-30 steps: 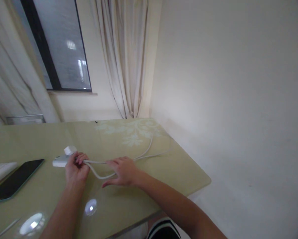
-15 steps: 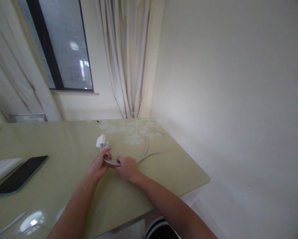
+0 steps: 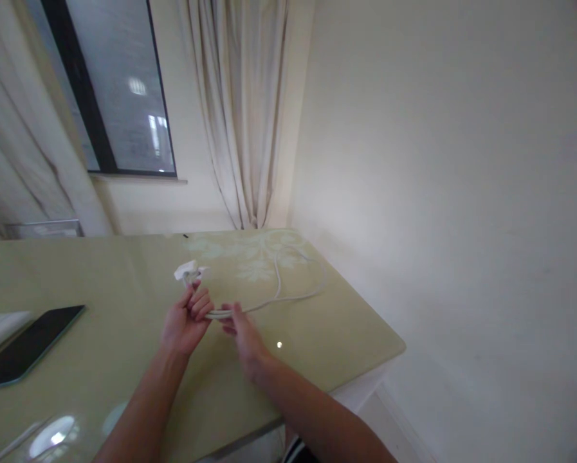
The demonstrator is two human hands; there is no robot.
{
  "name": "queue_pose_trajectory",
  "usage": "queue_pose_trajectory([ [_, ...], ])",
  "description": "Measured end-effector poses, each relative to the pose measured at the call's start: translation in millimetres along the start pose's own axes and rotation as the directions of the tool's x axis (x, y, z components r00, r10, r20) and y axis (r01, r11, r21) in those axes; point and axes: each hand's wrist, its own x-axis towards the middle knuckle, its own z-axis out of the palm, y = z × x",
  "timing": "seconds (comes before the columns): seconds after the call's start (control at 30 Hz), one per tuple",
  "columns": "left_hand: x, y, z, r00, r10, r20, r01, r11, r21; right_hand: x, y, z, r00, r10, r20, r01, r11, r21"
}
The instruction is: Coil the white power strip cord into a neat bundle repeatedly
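My left hand (image 3: 188,321) is closed around a bunched white cable (image 3: 302,297). Just past its fingertips a white plug (image 3: 186,270) sticks up, slightly blurred. To the right, my right hand (image 3: 242,331) has the folded strands between its thumb and fingers. A short doubled stretch of cable spans the gap between both hands. Beyond the right hand, the rest of the cable lies on the tabletop in a wide loose loop reaching toward the far right edge.
The pale green glossy table (image 3: 124,270) ends at a right edge close to the wall (image 3: 437,193). A black tablet-like slab (image 3: 32,341) and a white box-like object (image 3: 1,328) lie at the left. A thin white stick (image 3: 15,444) is near the lower left corner.
My left hand has turned, with its fingers curled more tightly around the cable, and the plug has tipped leftward. My right hand's grip has loosened slightly. The loop has shifted a little.
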Motion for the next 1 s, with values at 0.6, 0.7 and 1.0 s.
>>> queue_pose_trajectory([
  [0.6,17.2,45.7,-19.7,0.903,0.35,-0.249,-0.266,0.91,0.317,105.0,-126.3,-189.6,0.772,-0.098,-0.629,0.331,0.906,0.265],
  [0.7,19.2,51.1,-24.1,0.851,0.441,-0.286,-0.317,0.865,0.39,119.5,-136.6,-197.7,0.813,-0.089,-0.575,0.3,0.911,0.283],
  [1.0,16.7,51.7,-24.9,0.668,0.681,-0.3,-0.391,0.665,0.637,133.5,-104.0,-173.2,0.955,0.027,-0.294,0.108,0.895,0.432],
])
